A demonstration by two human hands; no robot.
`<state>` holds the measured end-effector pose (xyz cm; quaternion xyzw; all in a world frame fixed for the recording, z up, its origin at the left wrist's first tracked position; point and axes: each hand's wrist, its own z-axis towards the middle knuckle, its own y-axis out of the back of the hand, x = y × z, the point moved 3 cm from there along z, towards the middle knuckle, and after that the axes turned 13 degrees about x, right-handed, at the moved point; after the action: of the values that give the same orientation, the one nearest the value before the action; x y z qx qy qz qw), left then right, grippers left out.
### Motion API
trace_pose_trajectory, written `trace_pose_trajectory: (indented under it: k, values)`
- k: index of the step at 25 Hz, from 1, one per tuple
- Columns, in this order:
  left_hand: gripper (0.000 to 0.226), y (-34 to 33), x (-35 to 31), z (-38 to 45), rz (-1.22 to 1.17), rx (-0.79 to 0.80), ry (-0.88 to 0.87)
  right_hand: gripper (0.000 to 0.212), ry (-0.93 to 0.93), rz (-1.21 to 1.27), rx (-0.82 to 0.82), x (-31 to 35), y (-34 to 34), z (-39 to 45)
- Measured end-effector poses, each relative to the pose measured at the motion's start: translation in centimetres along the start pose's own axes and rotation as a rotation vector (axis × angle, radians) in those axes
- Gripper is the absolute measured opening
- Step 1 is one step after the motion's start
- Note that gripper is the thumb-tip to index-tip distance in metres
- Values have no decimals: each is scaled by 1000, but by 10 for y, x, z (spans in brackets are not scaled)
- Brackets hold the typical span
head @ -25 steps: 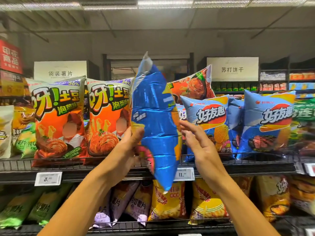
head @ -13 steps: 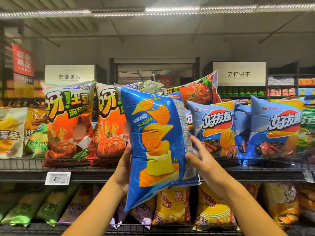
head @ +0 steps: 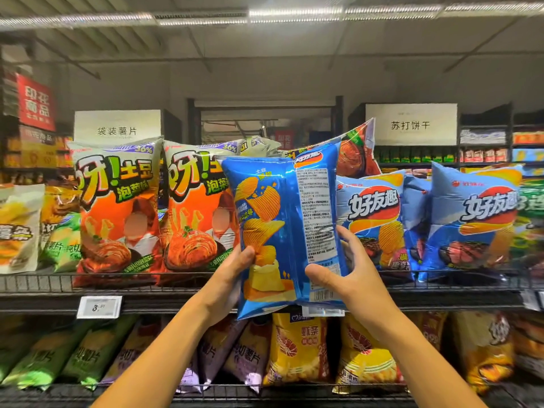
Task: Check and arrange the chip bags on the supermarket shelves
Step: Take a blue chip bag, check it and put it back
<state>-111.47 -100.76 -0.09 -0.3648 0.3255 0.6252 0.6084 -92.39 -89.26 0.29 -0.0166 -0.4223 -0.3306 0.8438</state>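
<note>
A blue chip bag (head: 282,219) is held upright in front of the top wire shelf (head: 44,285), its printed back side with white text and a barcode facing me. My left hand (head: 232,278) grips its lower left edge, thumb on the front. My right hand (head: 350,275) grips its lower right edge, thumb across the bag near the barcode. Two orange bags (head: 117,213) stand on the shelf to the left. Light blue bags (head: 474,219) stand to the right.
An orange bag (head: 357,148) leans behind the held one. The lower shelf holds green (head: 44,360), purple (head: 244,357) and yellow bags (head: 297,348). A price tag (head: 99,307) hangs on the shelf rail. White signs stand behind the shelf.
The blue bag has been turned from edge-on to flat, now showing its back panel. Both hands shifted to grip its lower corners, and the view moved closer.
</note>
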Motion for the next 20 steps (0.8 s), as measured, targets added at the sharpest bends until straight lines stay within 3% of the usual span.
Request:
trace_pose_trajectory:
  k: [7,11,17,20]
  values:
    - [75,1,-3,-3,110,26,-17,86,-40,32,39,-10,1,0]
    - [92,10,-7,-13,170,122,-2,112,-48,-53,160,-20,4,-5]
    - [82,15,-9,-24,296,173,4,116,-27,-114,185,-30,5,-10]
    - [99,8,-12,-24,354,128,23,116,-52,-107,165,-29,6,-9]
